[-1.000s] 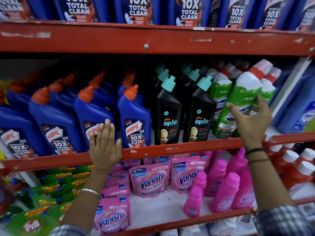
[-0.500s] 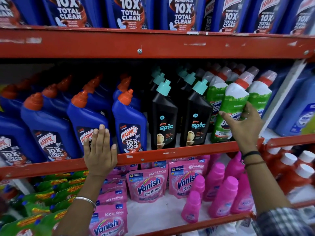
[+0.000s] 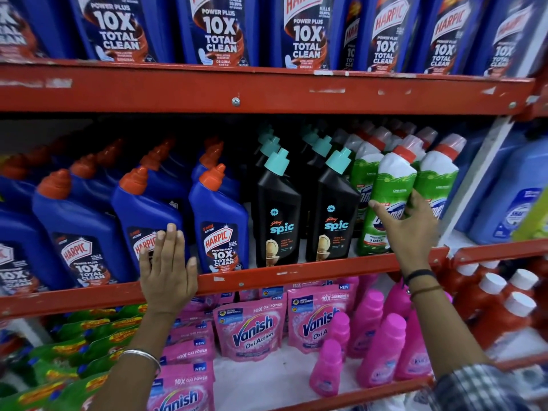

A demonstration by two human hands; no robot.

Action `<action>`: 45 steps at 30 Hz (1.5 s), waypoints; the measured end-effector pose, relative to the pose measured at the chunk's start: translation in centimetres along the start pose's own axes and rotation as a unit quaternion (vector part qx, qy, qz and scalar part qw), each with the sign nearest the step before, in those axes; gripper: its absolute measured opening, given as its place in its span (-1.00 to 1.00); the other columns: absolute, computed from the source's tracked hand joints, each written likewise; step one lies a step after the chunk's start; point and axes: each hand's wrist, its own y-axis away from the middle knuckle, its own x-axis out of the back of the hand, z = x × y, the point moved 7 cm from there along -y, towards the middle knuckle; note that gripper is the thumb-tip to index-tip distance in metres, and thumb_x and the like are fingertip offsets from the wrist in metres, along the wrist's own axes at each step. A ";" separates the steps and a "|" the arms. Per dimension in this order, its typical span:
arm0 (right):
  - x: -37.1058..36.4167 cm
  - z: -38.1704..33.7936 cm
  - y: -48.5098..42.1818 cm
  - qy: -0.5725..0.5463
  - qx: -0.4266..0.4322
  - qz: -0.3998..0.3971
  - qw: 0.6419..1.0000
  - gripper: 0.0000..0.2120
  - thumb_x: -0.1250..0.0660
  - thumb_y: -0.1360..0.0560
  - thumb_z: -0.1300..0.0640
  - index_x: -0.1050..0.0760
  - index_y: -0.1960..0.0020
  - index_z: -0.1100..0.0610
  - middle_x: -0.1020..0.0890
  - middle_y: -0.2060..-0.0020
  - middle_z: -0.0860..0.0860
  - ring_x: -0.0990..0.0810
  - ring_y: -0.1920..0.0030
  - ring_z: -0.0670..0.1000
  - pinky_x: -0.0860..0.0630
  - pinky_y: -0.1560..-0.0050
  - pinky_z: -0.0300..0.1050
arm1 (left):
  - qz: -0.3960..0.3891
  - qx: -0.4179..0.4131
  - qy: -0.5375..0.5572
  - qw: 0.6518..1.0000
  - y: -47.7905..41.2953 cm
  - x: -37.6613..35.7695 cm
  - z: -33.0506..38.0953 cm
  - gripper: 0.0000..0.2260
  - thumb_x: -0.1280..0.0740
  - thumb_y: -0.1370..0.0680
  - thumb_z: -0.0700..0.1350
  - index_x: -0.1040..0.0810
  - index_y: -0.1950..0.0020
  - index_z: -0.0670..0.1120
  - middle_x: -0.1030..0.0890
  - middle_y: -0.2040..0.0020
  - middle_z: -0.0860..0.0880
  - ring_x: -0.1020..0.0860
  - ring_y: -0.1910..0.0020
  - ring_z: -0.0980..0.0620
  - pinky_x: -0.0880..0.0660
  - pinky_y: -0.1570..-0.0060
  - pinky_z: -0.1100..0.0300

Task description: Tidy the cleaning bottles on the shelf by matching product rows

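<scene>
While my left hand (image 3: 166,272) lies flat with fingers spread against the blue orange-capped Harpic bottle (image 3: 148,215) and the red metal shelf edge (image 3: 296,272), my right hand (image 3: 407,229) is wrapped around the green-and-white red-capped bottle (image 3: 388,197), which stands at the front of its green row just beside the black teal-capped Spic bottles (image 3: 332,209).

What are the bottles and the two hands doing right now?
Green bottle: upright at shelf front, gripped.
Right hand: wrapped around green bottle.
Left hand: flat, fingers open, against a blue Harpic bottle and the shelf edge.
Black Spic bottles: upright, capped, untouched.
</scene>
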 end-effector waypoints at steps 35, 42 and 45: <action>-8.2 -18.0 3.4 -0.282 -0.009 -0.243 0.928 -0.50 -0.50 -0.40 0.04 -0.51 -0.24 0.27 -0.68 -0.05 0.16 -0.65 -0.06 0.02 -0.52 -0.11 -0.21 | -0.292 0.224 0.415 0.832 -17.2 1.3 0.6 -0.68 -0.44 -0.52 -0.07 -0.58 -0.26 -0.08 -0.62 -0.13 0.03 -0.54 -0.13 0.15 -0.35 -0.09 0.49; -6.5 -18.0 4.5 -0.267 0.011 -0.223 0.938 -0.50 -0.44 -0.46 -0.01 -0.46 -0.29 0.23 -0.63 -0.10 0.12 -0.61 -0.06 -0.01 -0.51 -0.04 -0.29 | -0.298 0.225 0.418 0.828 -16.8 1.9 0.6 -0.62 -0.41 -0.55 -0.10 -0.52 -0.34 -0.15 -0.58 -0.26 -0.06 -0.51 -0.27 0.05 -0.41 -0.28 0.20; -2.6 -19.1 4.9 -0.272 0.075 -0.105 0.954 -0.54 -0.40 -0.50 -0.03 -0.44 -0.29 0.19 -0.60 -0.09 0.04 -0.58 -0.08 -0.03 -0.53 -0.13 -0.14 | -0.216 0.215 0.415 0.857 -17.6 4.7 0.1 -0.67 -0.36 -0.59 -0.11 -0.51 -0.32 -0.18 -0.58 -0.23 -0.07 -0.53 -0.23 0.05 -0.48 -0.23 0.12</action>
